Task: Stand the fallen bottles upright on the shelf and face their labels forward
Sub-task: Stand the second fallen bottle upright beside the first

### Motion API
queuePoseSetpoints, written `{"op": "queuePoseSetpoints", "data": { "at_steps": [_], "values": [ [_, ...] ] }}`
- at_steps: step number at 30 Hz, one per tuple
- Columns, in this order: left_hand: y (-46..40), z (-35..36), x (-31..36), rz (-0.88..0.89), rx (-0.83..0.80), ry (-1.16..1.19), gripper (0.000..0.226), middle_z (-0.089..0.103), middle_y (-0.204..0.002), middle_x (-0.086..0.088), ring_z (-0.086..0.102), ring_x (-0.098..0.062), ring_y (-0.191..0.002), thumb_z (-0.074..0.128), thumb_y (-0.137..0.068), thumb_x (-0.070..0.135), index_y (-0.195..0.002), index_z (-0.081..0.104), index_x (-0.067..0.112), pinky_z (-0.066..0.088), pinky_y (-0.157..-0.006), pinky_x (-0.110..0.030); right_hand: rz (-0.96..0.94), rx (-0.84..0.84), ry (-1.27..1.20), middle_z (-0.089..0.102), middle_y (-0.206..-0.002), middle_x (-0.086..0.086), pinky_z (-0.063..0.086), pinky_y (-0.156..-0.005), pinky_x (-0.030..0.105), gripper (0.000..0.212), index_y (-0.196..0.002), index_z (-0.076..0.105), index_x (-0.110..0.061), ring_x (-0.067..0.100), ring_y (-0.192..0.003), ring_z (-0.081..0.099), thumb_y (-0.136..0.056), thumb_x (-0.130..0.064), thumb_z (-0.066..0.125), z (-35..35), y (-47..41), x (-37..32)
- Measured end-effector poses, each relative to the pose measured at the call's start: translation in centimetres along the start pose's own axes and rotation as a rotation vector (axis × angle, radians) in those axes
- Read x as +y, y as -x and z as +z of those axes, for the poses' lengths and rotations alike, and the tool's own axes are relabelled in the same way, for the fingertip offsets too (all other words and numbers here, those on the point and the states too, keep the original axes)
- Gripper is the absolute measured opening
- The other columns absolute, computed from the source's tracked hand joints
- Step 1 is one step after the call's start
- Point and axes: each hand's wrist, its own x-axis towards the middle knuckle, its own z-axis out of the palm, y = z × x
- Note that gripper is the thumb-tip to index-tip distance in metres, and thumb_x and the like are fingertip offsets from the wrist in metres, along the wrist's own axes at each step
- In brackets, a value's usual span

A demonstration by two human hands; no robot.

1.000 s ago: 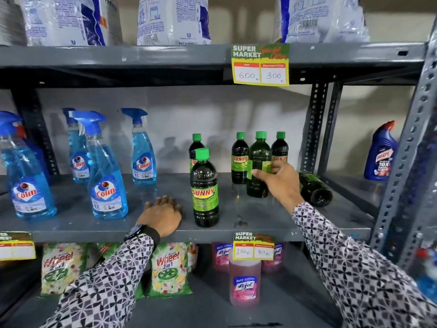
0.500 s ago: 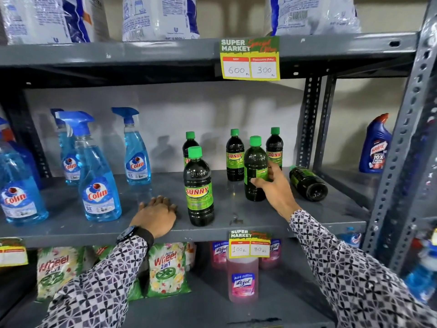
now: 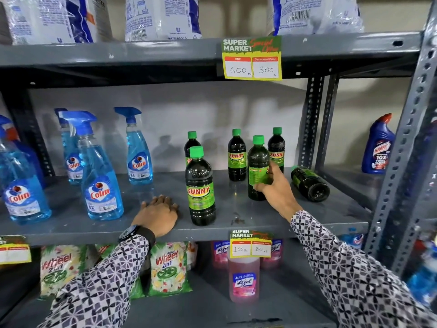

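Now our right hand (image 3: 275, 185) grips an upright bottle (image 3: 258, 166) to turn its label forward, while our left hand (image 3: 157, 213) rests flat, empty, on the shelf (image 3: 71, 223) for support.

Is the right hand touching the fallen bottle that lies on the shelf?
Apart. The head view shows bare grey shelf between the right hand and the fallen bottle; the hand rests on an upright bottle instead.

Fallen bottle (image 3: 309, 183) on shelf (image 3: 71, 223), right of upright bottles (image 3: 237, 155); spray bottles (image 3: 100, 176) left.
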Motion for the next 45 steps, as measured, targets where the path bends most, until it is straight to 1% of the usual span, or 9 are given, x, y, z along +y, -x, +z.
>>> {"op": "queuePoseSetpoints", "data": {
  "at_steps": [2,4,6,12,15,17,22,33,45],
  "values": [
    [0.0,0.1,0.0,0.003,0.003,-0.001,0.053,0.032,-0.166,-0.012,0.028,-0.03,-0.156,0.024,-0.105,0.035,-0.15,0.042,0.015,0.018,-0.123,-0.054,0.009,-0.011,0.041,0.066,-0.125,-0.007,0.047,-0.109,0.036,0.091,-0.157,0.039,-0.03,0.018,-0.12,0.063,-0.082,-0.01,0.086,0.1,0.1,0.0],
    [0.0,0.1,0.0,0.008,0.005,-0.008,0.053,0.031,-0.167,-0.012,0.027,-0.029,-0.156,0.023,-0.105,0.035,-0.15,0.042,0.015,0.018,-0.124,-0.055,-0.021,0.049,0.073,0.064,-0.123,-0.007,0.051,-0.109,0.045,0.095,-0.146,0.044,-0.043,0.019,-0.119,0.064,-0.065,-0.038,0.094,0.3,-0.3,0.5],
    [-0.1,0.1,-0.1,0.007,0.001,-0.006,0.054,0.03,-0.167,-0.012,0.026,-0.029,-0.156,0.023,-0.105,0.036,-0.152,0.041,0.014,0.017,-0.124,-0.055,-0.049,0.086,0.127,0.06,-0.126,-0.002,0.051,-0.109,0.049,0.098,-0.141,0.048,-0.038,0.021,-0.121,0.061,-0.056,-0.053,0.094,0.7,-1.0,1.7],
    [0.2,-0.1,0.2,-0.001,0.015,0.004,0.052,0.035,-0.164,-0.012,0.03,-0.029,-0.154,0.024,-0.106,0.035,-0.149,0.043,0.013,0.02,-0.123,-0.053,-0.032,0.038,0.109,0.065,-0.122,-0.004,0.049,-0.109,0.044,0.08,-0.138,0.048,-0.025,0.019,-0.119,0.063,-0.073,-0.023,0.095,0.3,-0.1,0.4],
    [0.3,-0.2,0.5,-0.007,0.019,0.008,0.052,0.035,-0.164,-0.012,0.031,-0.028,-0.154,0.024,-0.106,0.035,-0.149,0.043,0.013,0.02,-0.123,-0.051,-0.043,0.104,0.139,0.064,-0.124,-0.003,0.053,-0.105,0.05,0.094,-0.13,0.047,-0.031,0.023,-0.12,0.063,-0.053,-0.057,0.095,0.6,-1.0,1.6],
    [0.2,-0.2,0.4,-0.003,0.018,-0.001,0.052,0.035,-0.164,-0.011,0.031,-0.028,-0.154,0.024,-0.106,0.035,-0.149,0.043,0.013,0.021,-0.123,-0.051,-0.059,0.095,0.127,0.065,-0.125,-0.004,0.054,-0.104,0.051,0.1,-0.132,0.047,-0.035,0.021,-0.121,0.063,-0.05,-0.066,0.094,0.6,-1.8,2.6],
    [0.1,-0.1,0.2,0.006,0.027,-0.015,0.051,0.036,-0.164,-0.012,0.032,-0.028,-0.154,0.024,-0.106,0.034,-0.147,0.044,0.013,0.024,-0.121,-0.052,0.021,-0.003,0.002,0.071,-0.125,-0.006,0.048,-0.113,0.049,0.081,-0.137,0.047,-0.029,0.019,-0.12,0.066,-0.072,-0.02,0.095,0.1,-1.2,2.0],
    [-0.1,0.0,-0.2,-0.004,0.001,-0.031,0.053,0.04,-0.16,-0.012,0.033,-0.03,-0.152,0.02,-0.103,0.036,-0.144,0.048,0.015,0.027,-0.118,-0.056,0.01,-0.129,-0.005,0.078,-0.113,-0.008,0.06,-0.096,0.038,0.081,-0.119,0.062,-0.029,0.009,-0.105,0.074,-0.051,-0.031,0.105,-2.7,3.5,1.7],
    [0.7,-0.6,0.6,-0.015,0.018,0.019,0.05,0.04,-0.161,-0.014,0.035,-0.029,-0.152,0.027,-0.106,0.035,-0.144,0.045,0.009,0.024,-0.12,-0.05,-0.028,-0.137,-0.086,0.081,-0.11,-0.008,0.061,-0.097,0.045,0.102,-0.12,0.066,-0.025,0.012,-0.103,0.077,-0.03,-0.056,0.104,-3.0,4.3,2.0]
  ]
}}
